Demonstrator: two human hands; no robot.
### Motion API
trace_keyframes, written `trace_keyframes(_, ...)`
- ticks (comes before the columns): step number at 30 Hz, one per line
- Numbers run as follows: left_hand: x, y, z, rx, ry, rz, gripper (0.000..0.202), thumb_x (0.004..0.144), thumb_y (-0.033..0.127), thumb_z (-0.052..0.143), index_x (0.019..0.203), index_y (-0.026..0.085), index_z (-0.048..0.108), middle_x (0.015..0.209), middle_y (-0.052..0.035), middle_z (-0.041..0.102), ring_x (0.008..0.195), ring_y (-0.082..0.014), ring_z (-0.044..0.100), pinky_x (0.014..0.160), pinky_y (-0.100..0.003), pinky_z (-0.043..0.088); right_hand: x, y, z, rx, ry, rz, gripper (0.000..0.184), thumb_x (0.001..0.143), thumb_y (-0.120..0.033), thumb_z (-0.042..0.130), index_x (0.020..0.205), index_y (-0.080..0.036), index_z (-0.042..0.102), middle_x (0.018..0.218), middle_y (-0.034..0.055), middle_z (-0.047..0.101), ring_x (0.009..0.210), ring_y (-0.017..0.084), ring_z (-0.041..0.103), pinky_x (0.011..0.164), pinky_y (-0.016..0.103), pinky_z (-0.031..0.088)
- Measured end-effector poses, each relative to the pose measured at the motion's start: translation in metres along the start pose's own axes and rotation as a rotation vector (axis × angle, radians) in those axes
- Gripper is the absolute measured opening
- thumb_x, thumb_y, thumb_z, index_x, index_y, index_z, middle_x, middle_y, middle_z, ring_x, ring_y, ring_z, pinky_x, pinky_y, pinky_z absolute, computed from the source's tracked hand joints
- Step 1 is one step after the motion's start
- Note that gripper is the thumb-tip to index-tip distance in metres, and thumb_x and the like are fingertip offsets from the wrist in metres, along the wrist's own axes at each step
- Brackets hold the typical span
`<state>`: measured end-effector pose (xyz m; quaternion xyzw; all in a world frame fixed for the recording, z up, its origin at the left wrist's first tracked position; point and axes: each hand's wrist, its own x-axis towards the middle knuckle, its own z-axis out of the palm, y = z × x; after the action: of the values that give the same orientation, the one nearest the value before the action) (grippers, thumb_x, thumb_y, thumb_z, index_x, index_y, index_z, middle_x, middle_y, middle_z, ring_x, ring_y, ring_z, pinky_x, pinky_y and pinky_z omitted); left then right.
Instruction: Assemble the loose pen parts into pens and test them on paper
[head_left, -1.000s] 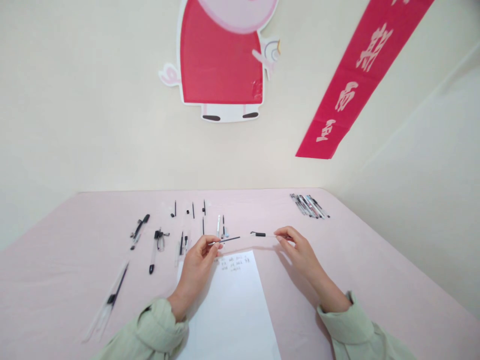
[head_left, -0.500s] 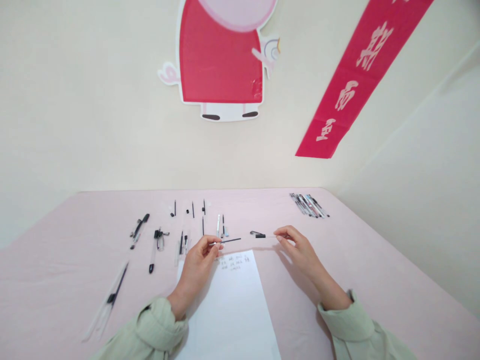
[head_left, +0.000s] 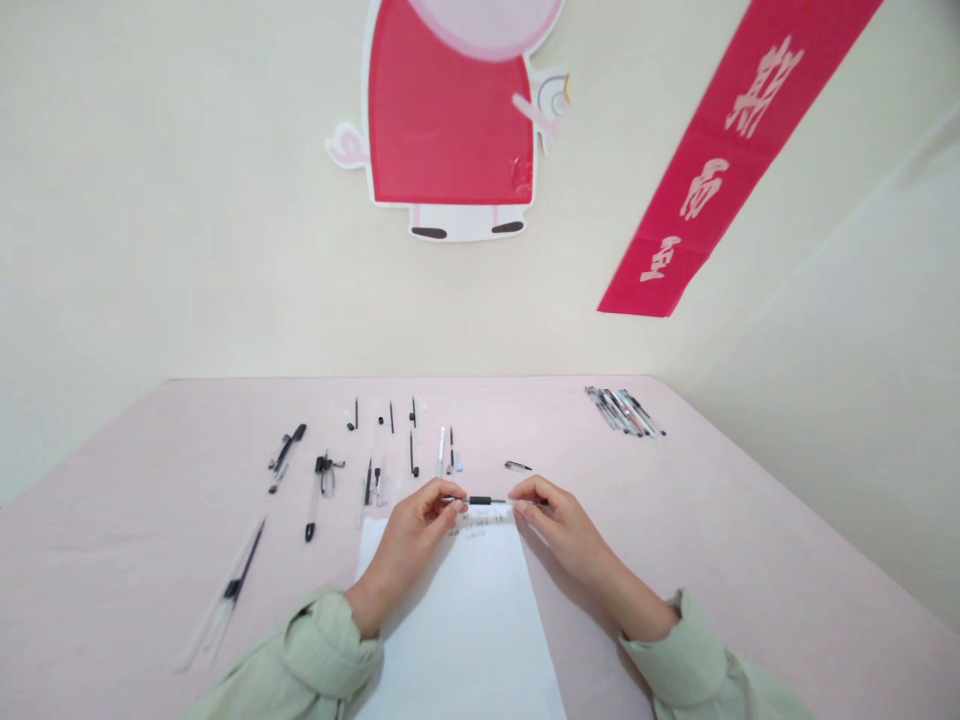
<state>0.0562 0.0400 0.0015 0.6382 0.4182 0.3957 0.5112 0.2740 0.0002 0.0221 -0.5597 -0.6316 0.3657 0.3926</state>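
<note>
Two hands, one pen (head_left: 477,501), and I've got it level over the far end of the written sheet (head_left: 469,610). My left hand (head_left: 416,530) pinches it just left of the black grip (head_left: 481,501); my right hand (head_left: 562,522) pinches at the right, thumb against forefinger, a thin dark length (head_left: 499,502) showing between grip and fingertips. Joining the slim inner part and the barrel, that's how I read the step in hand, but my fingers hide both ends and I can't tell how far in it sits. The next move, I'd judge, calls for two firm pinches, everything kept in line, and gentle pressure. Just beyond, clear of my fingers, a small cap (head_left: 517,466) lies on the pink table (head_left: 750,580). Loose pen parts (head_left: 412,453) lie to the left, a bundle of pens (head_left: 625,411) far right.
</note>
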Motion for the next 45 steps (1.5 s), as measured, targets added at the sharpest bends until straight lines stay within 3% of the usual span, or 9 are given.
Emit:
trace_keyframes(9,-0.001,-0.003,0.001,-0.070,0.004,-0.027,0.042,0.081,0.037,0.062,0.118,0.018,0.055,0.092,-0.0075,0.070,0.082,-0.0199,0.066,0.072,-0.032,0.051,0.003,0.010,0.004,0.078,0.058,0.026,0.014,0.082,-0.029,0.056,0.087,-0.019,0.065,0.081,0.0032,0.065,0.079,0.019,0.059,0.074,0.030,0.044)
trace_keyframes(17,0.001,-0.001,-0.001,-0.059,0.082,-0.025,0.019,0.082,0.038,0.057,0.087,0.020,0.059,0.076,-0.0009,0.065,0.070,-0.0157,0.062,0.067,-0.028,0.050,0.003,0.011,0.006,0.075,0.065,0.029,0.013,0.082,-0.028,0.056,0.087,-0.019,0.065,0.080,0.0026,0.065,0.080,0.019,0.058,0.075,0.030,0.045)
trace_keyframes(36,0.001,-0.001,0.000,0.007,0.017,0.016,0.018,0.082,0.036,0.058,0.085,0.019,0.063,0.073,-0.0002,0.063,0.067,-0.0155,0.059,0.064,-0.026,0.047,0.003,0.011,0.007,0.069,0.053,0.034,0.014,0.081,-0.028,0.056,0.087,-0.019,0.064,0.081,0.0021,0.064,0.081,0.020,0.059,0.076,0.030,0.043)
trace_keyframes(40,0.000,0.000,-0.001,0.016,0.026,0.028,0.018,0.082,0.036,0.058,0.083,0.019,0.063,0.071,-0.0003,0.063,0.065,-0.0156,0.058,0.063,-0.026,0.046,0.004,0.009,0.007,0.111,0.064,0.031,0.015,0.079,-0.027,0.057,0.093,-0.020,0.060,0.078,0.0010,0.061,0.077,0.018,0.057,0.073,0.030,0.043)
trace_keyframes(45,0.000,-0.001,-0.001,0.016,0.029,0.032,0.018,0.082,0.036,0.058,0.083,0.019,0.063,0.070,0.0005,0.061,0.065,-0.0154,0.057,0.063,-0.026,0.046,0.004,0.009,0.007,0.179,0.066,0.051,0.008,0.078,-0.026,0.057,0.085,-0.021,0.054,0.076,0.0001,0.059,0.075,0.017,0.058,0.072,0.029,0.044)
